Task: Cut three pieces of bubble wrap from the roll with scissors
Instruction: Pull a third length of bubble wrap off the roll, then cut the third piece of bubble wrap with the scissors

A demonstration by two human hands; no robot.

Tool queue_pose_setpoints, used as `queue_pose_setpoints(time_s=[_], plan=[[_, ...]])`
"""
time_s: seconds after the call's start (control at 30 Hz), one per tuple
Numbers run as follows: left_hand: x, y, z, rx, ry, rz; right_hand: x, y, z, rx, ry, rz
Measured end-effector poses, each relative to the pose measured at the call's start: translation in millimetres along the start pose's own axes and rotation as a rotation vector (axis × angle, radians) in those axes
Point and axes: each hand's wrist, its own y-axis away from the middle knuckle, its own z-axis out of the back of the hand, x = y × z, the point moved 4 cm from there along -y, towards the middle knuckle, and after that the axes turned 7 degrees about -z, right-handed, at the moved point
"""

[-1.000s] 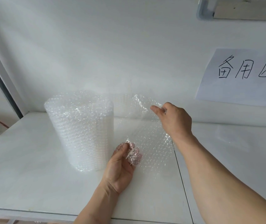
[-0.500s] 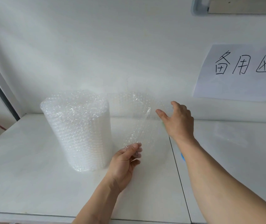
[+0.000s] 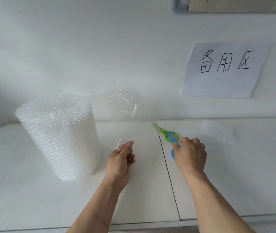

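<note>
The left hand [image 3: 120, 158] pinches the loose bubble wrap sheet [image 3: 130, 120] beside the roll [image 3: 58, 133] while the right hand [image 3: 190, 153], fingers curling, reaches onto the green-and-blue scissors [image 3: 166, 132] on the desk [image 3: 33, 190]; next, probably lifting them to cut.

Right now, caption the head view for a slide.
Left hand pinches the bubble wrap sheet pulled from the roll; right hand grasps green-and-blue scissors.

One upright cylindrical roll of clear bubble wrap [image 3: 58, 137]. To its right: one loose clear sheet unrolled from it [image 3: 130, 113], one pair of green-and-blue plastic scissors [image 3: 167, 133], two bare hands, and one white paper sign with black handwriting [image 3: 224, 71].
</note>
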Motion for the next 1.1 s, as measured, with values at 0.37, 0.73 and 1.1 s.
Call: queue_pose_setpoints(time_s=[0.37,0.73,1.1], plan=[[0,-6,-3,0.002,0.008,0.003,-9,-6,-5,0.185,-0.004,0.055],[0,-14,-7,0.013,0.015,0.026,1,-2,-2,0.313,0.026,0.151],[2,-15,-7,0.008,0.024,0.03,5,21,-8,0.554,-0.585,-0.052]])
